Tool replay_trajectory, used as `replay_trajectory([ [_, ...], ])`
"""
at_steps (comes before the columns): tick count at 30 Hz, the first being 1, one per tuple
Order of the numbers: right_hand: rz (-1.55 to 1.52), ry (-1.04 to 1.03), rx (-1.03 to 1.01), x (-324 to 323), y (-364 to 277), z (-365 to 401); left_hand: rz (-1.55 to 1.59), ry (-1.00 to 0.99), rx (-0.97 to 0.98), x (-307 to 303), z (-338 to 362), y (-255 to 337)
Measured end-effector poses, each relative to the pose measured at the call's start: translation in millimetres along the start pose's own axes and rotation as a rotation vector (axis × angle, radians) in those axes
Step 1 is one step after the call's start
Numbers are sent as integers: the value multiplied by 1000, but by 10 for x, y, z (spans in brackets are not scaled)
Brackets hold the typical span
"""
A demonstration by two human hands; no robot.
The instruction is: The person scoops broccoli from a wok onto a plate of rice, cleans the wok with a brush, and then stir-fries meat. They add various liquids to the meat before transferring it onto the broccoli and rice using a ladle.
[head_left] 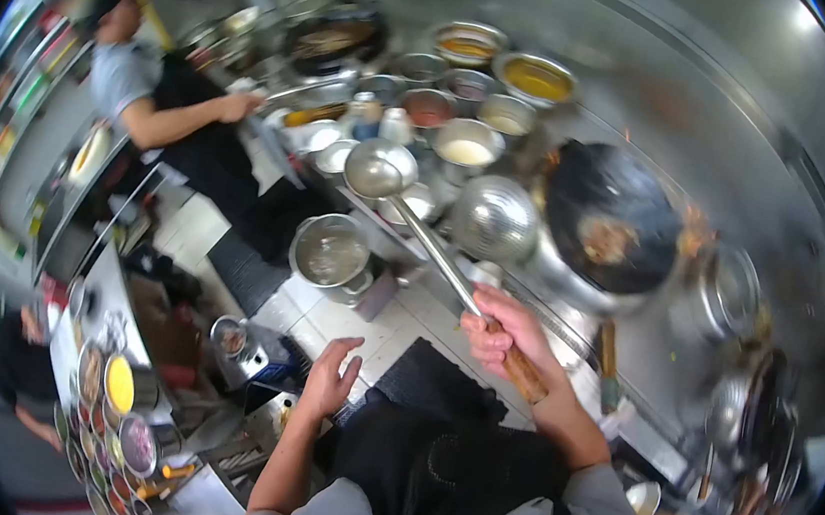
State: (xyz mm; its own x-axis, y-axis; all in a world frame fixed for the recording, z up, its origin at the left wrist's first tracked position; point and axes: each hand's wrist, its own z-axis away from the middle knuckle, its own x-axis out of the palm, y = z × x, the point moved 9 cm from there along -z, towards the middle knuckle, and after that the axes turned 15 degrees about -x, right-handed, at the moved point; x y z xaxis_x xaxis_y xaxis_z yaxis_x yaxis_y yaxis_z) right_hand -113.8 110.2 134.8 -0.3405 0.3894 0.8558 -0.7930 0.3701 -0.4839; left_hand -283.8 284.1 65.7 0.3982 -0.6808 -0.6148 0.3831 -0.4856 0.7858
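My right hand [503, 335] is wrapped round the wooden handle of a large steel ladle [442, 261]. The ladle's round bowl reaches up and left, over the counter edge near several small bowls. My left hand [329, 380] hangs in the air at the lower middle, fingers apart, holding nothing. To the right of the ladle, a dark wok [605, 192] sits on a burner with flames at its rim. A small heap of brownish food [607, 242] lies in it. Between ladle and wok rests a perforated steel strainer [495, 218].
Several bowls of sauces and liquids, one with yellow liquid [537, 80], line the back counter. A steel pot [331, 251] stands below the counter edge. A co-worker [177, 102] works at the left. Ingredient bowls [139, 445] fill the lower-left table. A lidded pot [728, 289] is right.
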Motion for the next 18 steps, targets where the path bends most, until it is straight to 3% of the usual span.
replay_trajectory([
  [5,133,161,-184,-498,-1040,818,27,-127,129,1014,-285,822],
  [7,351,359,-266,-780,-1374,1066,46,-206,256,1386,-267,1206],
  [12,838,553,-305,-1918,-1818,1267,66,-286,294,1918,-253,1593],
  [14,1502,641,-226,-2141,-2074,1496,62,-279,283,1953,-293,1562],
  [15,1505,637,-209,-2400,-2068,1611,50,-279,279,1963,-310,1525],
  [17,1979,684,-471,-2652,-2217,2031,41,-248,267,1904,-366,1403],
  [18,1962,721,-459,-2744,-2200,2245,31,-235,218,1858,-411,1300],
])
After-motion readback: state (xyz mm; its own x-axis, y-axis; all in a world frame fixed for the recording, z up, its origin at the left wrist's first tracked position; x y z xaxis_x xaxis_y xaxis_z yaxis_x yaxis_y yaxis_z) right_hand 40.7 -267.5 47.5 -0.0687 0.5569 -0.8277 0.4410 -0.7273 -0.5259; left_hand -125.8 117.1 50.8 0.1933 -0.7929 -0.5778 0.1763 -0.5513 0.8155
